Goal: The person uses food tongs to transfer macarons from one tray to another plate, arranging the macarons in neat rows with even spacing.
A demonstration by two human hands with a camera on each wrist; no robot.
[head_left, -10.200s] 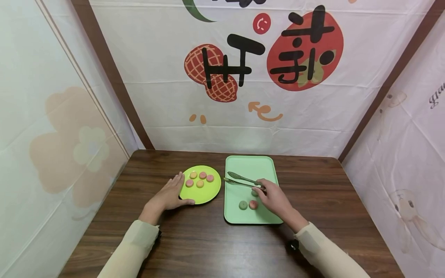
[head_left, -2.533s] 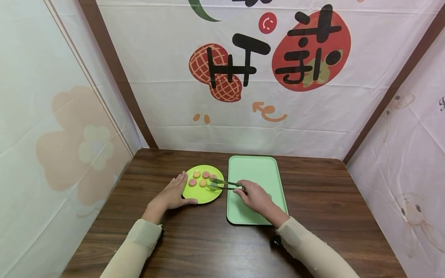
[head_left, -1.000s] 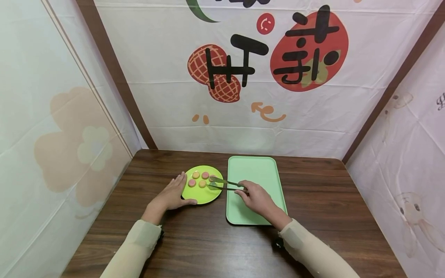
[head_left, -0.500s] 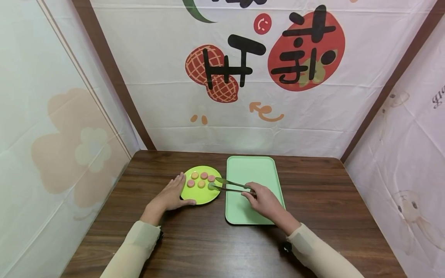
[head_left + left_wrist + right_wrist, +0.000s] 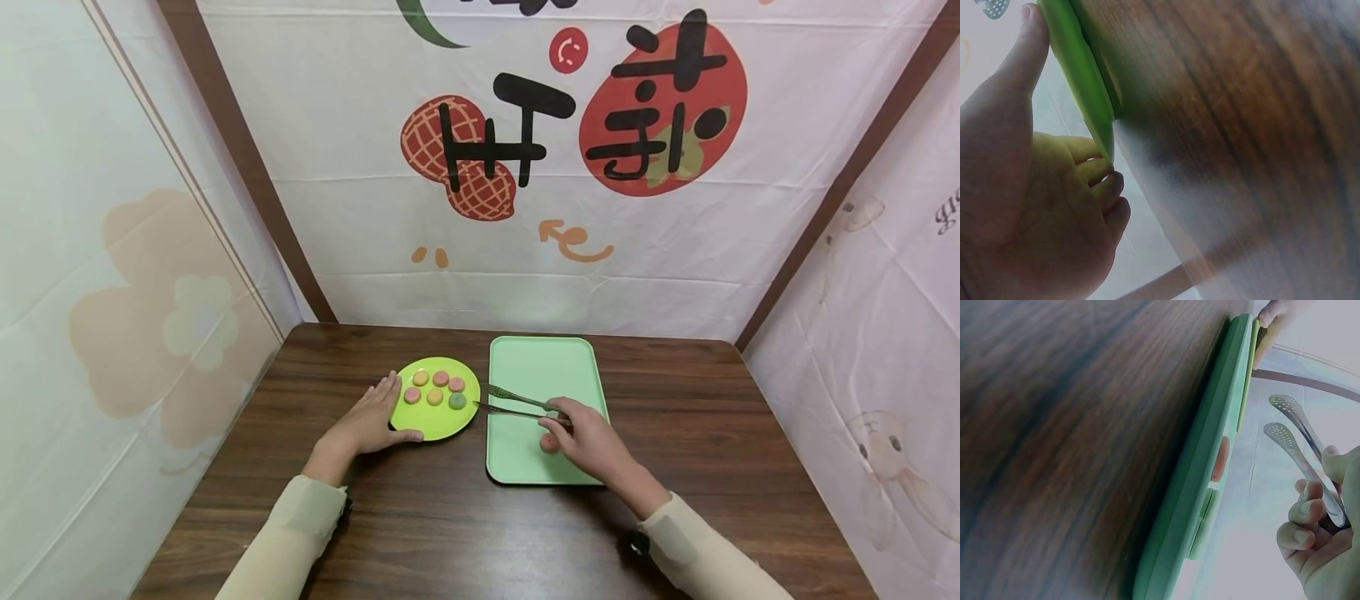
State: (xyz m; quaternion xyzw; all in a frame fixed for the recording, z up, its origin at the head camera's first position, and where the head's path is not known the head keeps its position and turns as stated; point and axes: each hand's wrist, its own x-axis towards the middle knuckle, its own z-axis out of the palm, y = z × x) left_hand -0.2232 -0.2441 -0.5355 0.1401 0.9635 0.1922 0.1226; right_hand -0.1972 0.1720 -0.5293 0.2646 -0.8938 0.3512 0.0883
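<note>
My left hand (image 5: 367, 421) rests at the left rim of the lime-green plate (image 5: 442, 427), fingers straight and thumb spread along the near edge. On that plate lie several small macarons, among them a pink one (image 5: 412, 395), a yellow one (image 5: 435, 397) and a green one (image 5: 457, 401). My right hand (image 5: 596, 437) holds metal tongs (image 5: 517, 398) above the mint-green tray (image 5: 543, 358). The tongs' perforated tips stand apart, with nothing between them, near the plate's right rim. Under this hand a reddish macaron (image 5: 550, 442) shows on the tray; the right wrist view also shows a green macaron (image 5: 1202, 525) there.
Plate and tray stand side by side on a dark brown wooden table (image 5: 442, 533). A printed cloth wall (image 5: 330, 225) rises behind the table, and further cloth panels close off both sides.
The green macaron that the tongs held at the plate now lies there, let go. My right hand has drawn the tongs back rightward over the tray. My left hand stays put.
</note>
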